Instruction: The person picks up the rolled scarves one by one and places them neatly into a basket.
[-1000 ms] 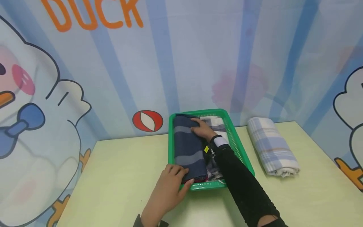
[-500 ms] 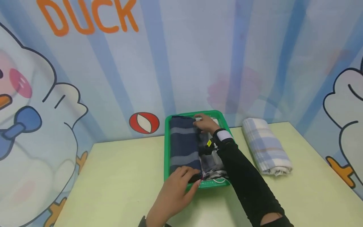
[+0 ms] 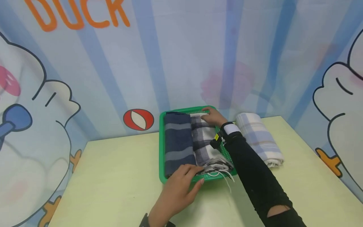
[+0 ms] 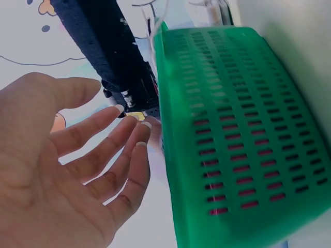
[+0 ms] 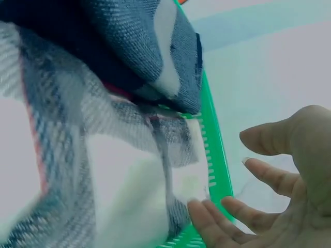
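A green plastic basket (image 3: 161, 151) holds two folded cloths side by side. On its left lies a navy cloth (image 3: 178, 142) with grey-blue stripes; to the right of that is a black-and-white plaid cloth (image 3: 202, 135) with loose fringe at the near end. My right hand (image 3: 214, 117) is over the basket's far right corner, by the plaid cloth's far end; the right wrist view shows its fingers spread and holding nothing. At the near edge is my left hand (image 3: 178, 189), fingers loosely bent; nothing is in its palm (image 4: 46, 201) in the left wrist view.
A folded pale blue-and-white plaid cloth (image 3: 256, 135) lies on the table right of the basket, partly behind my right forearm. The pale yellow table (image 3: 113, 179) ends at a printed backdrop (image 3: 181, 63). White strings (image 3: 225, 178) hang over the basket's near rim.
My right hand has moved right, from the navy cloth to the basket's far right corner, uncovering the plaid cloth. The left hand has shifted slightly right along the near rim.
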{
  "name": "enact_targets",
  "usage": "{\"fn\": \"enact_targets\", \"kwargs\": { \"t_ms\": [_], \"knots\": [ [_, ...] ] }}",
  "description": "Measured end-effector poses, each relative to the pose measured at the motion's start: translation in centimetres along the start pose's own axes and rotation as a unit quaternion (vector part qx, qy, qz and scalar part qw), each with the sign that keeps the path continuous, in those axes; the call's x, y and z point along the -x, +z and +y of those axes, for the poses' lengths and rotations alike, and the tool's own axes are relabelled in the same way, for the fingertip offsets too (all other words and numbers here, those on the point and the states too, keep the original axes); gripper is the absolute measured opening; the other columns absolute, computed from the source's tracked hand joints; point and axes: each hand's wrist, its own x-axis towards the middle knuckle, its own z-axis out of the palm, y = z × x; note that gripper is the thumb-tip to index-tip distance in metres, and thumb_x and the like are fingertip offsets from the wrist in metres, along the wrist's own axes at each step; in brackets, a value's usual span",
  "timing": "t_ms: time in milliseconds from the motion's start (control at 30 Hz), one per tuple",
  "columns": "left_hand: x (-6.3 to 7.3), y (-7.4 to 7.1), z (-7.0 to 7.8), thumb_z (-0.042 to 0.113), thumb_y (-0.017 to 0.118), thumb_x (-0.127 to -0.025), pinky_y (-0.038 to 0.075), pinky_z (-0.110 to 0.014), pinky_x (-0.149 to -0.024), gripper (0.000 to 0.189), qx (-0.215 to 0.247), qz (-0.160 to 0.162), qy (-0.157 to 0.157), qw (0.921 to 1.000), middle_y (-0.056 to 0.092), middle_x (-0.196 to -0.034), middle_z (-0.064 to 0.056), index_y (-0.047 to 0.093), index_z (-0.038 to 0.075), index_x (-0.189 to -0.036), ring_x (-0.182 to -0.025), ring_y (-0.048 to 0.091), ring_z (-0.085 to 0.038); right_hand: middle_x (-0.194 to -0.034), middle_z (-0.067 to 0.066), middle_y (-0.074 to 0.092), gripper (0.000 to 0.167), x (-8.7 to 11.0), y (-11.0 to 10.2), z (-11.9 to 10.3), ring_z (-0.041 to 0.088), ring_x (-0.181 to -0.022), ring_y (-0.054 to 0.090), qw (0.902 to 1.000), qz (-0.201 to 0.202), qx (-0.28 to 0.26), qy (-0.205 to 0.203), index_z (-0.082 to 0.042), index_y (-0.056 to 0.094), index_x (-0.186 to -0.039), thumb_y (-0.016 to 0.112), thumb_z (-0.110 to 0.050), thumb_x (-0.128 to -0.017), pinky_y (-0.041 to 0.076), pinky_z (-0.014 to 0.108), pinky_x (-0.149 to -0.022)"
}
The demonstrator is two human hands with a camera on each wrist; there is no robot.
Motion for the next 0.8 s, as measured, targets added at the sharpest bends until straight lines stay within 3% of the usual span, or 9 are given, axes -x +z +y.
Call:
{"fn": "enact_targets", "kwargs": {
  "t_ms": [133,367,800],
  "knots": [
    [0.0,0.2,0.4,0.034,0.06,-0.1,0.055,-0.032,-0.092,0.037,0.026,-0.005,0.0,0.9997,0.064,-0.122,0.001,0.06,0.017,-0.133,-0.112,0.062,-0.014,-0.154,0.028,0.032,0.057,0.3,-0.9,0.5,0.043,-0.136,0.044,0.9997,0.003,-0.021,0.009,-0.008,0.026,-0.155,0.045,-0.024,-0.104,0.044,0.054,-0.107],
    [-0.1,0.5,0.8,0.036,0.058,-0.101,0.055,-0.032,-0.091,0.04,0.029,0.003,0.009,0.9995,0.065,-0.122,0.0,0.058,0.015,-0.135,-0.112,0.063,-0.014,-0.158,0.031,0.024,0.058,0.9,-2.4,1.3,0.045,-0.136,0.044,0.9992,0.019,-0.031,0.015,-0.006,0.024,-0.156,0.045,-0.023,-0.105,0.045,0.05,-0.108],
    [-0.8,1.7,1.8,0.036,0.057,-0.101,0.056,-0.03,-0.089,0.038,0.051,0.011,0.018,0.9985,0.06,-0.124,0.001,0.056,0.018,-0.135,-0.111,0.063,-0.013,-0.154,0.035,0.029,0.057,1.7,-4.5,4.7,0.049,-0.141,0.034,0.995,0.087,0.047,0.013,0.001,0.031,-0.152,0.043,-0.023,-0.101,0.038,0.059,-0.11]
  ]
}}
